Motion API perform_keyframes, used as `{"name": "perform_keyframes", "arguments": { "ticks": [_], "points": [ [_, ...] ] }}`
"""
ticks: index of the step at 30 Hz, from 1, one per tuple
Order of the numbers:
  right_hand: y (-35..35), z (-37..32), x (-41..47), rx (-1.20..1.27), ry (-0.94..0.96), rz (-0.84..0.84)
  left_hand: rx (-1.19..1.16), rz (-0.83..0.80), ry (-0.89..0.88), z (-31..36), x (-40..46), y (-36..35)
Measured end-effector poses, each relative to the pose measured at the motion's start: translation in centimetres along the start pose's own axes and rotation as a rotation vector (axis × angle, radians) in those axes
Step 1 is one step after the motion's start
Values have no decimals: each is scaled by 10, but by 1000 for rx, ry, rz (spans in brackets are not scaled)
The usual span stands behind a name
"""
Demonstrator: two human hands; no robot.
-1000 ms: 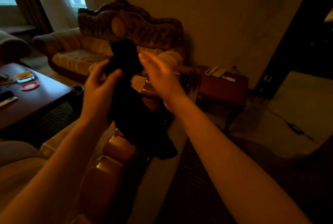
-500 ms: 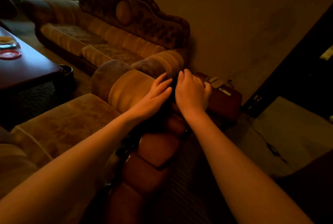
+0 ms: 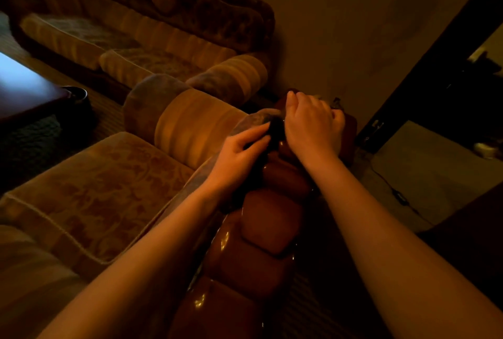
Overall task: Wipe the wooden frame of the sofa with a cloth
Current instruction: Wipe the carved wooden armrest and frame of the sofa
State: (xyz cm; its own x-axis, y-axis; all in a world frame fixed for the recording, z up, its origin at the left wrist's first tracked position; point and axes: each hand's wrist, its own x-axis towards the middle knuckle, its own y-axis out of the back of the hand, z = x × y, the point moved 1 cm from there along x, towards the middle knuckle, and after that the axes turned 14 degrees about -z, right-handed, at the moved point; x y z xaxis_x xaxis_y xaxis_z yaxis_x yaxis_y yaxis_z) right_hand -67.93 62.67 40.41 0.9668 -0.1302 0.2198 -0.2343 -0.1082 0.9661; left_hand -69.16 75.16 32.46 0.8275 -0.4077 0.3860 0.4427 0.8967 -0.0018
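The room is dim, with a warm amber cast over everything. Small bright glints show on the glossy wooden frame (image 3: pixel 268 229) near me. The table (image 3: pixel 24 88) at far left carries a pale bluish glare. My forearms are evenly lit, while the doorway (image 3: pixel 462 88) at right is nearly black. Detail is soft and grainy throughout, and straight lines bow towards the edges.

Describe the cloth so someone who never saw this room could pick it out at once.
Start at the near sofa's glossy reddish wooden frame, a row of rounded lobes running away from the camera. At its far end the left hand and right hand meet; the cloth is the black bunched fabric between them, much darker than the shiny wood.
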Motion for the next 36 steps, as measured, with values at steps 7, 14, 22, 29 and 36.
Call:
{"name": "perform_keyframes", "arguments": {
  "ticks": [7,14,22,29,36],
  "points": [
    [0,1,0,33,-4,39,89,-48,211,3,67,-11],
    [2,-1,-7,10,20,12,-60,-129,508,-14,4,1],
    [-3,-34,-53,111,477,23,-65,-63,566,36,-81,2],
    [-4,-59,-121,466,763,-385,329,-19,383,78,-145,-24],
    [-2,-27,-144,777,669,-504,81,204,574,51,-154,-15]
  ]
}}
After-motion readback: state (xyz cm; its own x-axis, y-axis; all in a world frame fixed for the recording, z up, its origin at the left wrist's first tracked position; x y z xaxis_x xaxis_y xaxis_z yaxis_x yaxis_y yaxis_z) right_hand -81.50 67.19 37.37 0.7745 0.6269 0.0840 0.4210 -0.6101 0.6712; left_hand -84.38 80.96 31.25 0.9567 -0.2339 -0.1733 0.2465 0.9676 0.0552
